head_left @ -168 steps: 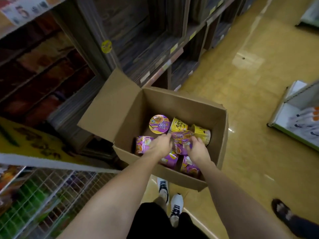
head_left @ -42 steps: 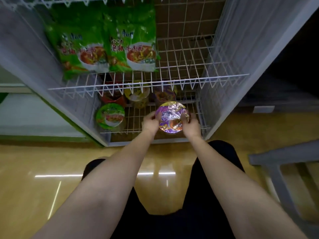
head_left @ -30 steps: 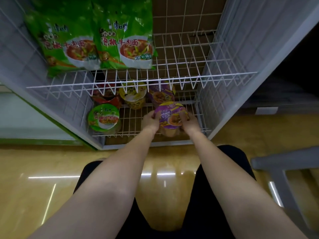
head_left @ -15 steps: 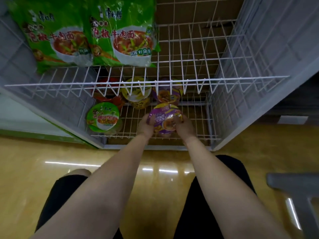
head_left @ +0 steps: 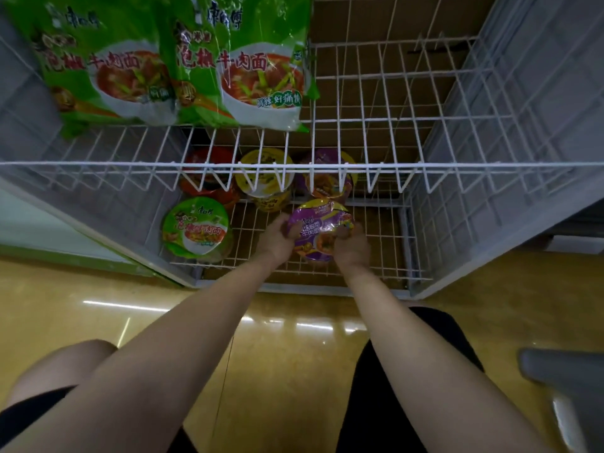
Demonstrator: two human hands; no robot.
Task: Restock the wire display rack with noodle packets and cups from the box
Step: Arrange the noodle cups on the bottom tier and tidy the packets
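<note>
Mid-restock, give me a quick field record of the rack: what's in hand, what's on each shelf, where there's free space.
held item: purple noodle cup, gripped by left hand and right hand
cup position: low over the front of the bottom wire shelf; contact cannot be told
bottom shelf, front: green noodle cup at the left
bottom shelf, back row: red cup, yellow cup, second purple cup
upper shelf: two green noodle packets at the left
free space: right part of the upper shelf

Left hand (head_left: 277, 237) and right hand (head_left: 351, 246) grip a purple noodle cup (head_left: 322, 228) over the lower shelf (head_left: 385, 256) of the wire rack. A green cup (head_left: 196, 228) stands to its left; green noodle packets (head_left: 183, 60) lie on the shelf above.
</note>
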